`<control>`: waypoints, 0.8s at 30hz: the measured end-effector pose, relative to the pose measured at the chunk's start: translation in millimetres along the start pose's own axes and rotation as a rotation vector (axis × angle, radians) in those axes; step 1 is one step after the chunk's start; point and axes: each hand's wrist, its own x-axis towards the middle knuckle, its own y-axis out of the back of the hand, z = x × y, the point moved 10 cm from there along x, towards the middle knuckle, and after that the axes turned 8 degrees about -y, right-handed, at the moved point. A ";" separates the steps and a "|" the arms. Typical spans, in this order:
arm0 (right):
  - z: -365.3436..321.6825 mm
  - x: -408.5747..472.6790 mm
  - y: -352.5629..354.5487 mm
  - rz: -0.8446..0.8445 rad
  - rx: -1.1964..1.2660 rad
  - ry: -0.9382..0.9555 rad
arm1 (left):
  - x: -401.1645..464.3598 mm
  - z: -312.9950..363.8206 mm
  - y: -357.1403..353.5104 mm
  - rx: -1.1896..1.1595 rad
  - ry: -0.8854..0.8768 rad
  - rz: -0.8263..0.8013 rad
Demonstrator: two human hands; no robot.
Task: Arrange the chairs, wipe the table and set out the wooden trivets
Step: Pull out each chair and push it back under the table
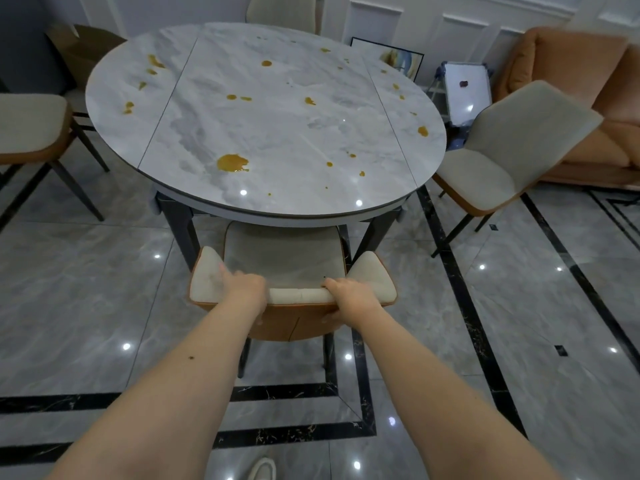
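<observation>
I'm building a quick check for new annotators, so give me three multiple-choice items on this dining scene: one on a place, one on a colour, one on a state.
1. Where is the seat of the near chair?
A. partly under the table
B. on the sofa
C. upside down on the tabletop

2. What colour are the spills on the table?
A. blue
B. yellow-orange
C. black

3. What are the left hand and right hand doing?
A. hanging free
B. wiping with a cloth
C. gripping the chair's backrest

Answers: 1 A, the seat front runs beneath the table edge. 2 B, amber blotches dot the marble top. 3 C, the fingers of both curl over the top of the backrest.
</observation>
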 end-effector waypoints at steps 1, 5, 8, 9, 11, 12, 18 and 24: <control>4.5 -2.8 1.7 -0.009 0.028 0.010 | 2.1 12.2 4.6 -0.027 -0.051 -0.032; 49.2 -17.1 17.3 0.013 0.102 -0.002 | 12.4 76.5 33.8 -0.174 -0.235 -0.062; 111.1 -31.9 33.6 0.053 0.143 -0.075 | 20.1 127.8 56.6 -0.328 -0.311 -0.060; 136.4 -37.1 38.9 0.065 0.147 -0.103 | 24.3 148.1 67.7 -0.370 -0.334 -0.042; 188.6 -45.3 47.3 0.078 0.136 -0.170 | 33.7 189.7 93.9 -0.366 -0.366 0.013; 212.9 -47.8 50.1 0.080 0.118 -0.201 | 38.2 209.6 106.5 -0.347 -0.382 0.044; 365.3 -58.1 66.0 0.040 0.079 -0.313 | 73.9 353.7 165.3 -0.323 -0.484 0.064; 500.7 -57.5 88.8 0.051 0.099 -0.397 | 107.8 481.7 221.5 -0.308 -0.563 0.090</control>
